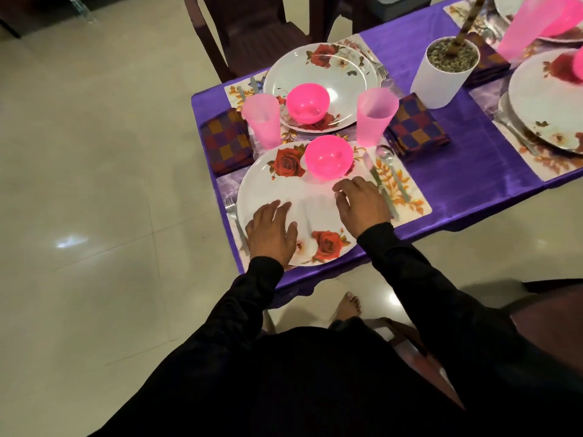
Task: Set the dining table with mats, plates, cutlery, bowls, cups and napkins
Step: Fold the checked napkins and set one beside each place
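near plate point(303, 203): white with roses, we see it flat on a floral mat point(407, 197) at the table's near corner, on the purple cloth point(457, 171).
near bowl point(328, 159): pink, mouth up, on the plate's far edge.
knife point(380, 184): right of the plate on the mat, long axis running near to far; a spoon point(389, 167) lies just beside it, bowl end at the far side. near ends hidden by the right hand.
fork point(235, 222): left of the plate, tines at the far end, long axis along the plate's left edge; near end hidden by the left hand.
cups: left cup point(262, 119) and right cup point(375, 116), pink, upright, flanking the far plate point(320, 77).
napkins: checked, folded; left napkin point(227, 140) beside the left cup, right napkin point(418, 127) beside the right cup.
far bowl point(307, 102): pink, on the far plate.
left hand point(273, 233): palm down, fingers spread and straight, over the plate's near-left part, holds nothing; we can't tell if it touches.
right hand point(361, 205): palm down, fingers loosely bent, over the plate's right edge, holds nothing.
sleeves: black, both arms reach forward.
hard to make out: settings at the right edge are cut off and blurred; white pot point(441, 77) stands mid-table.
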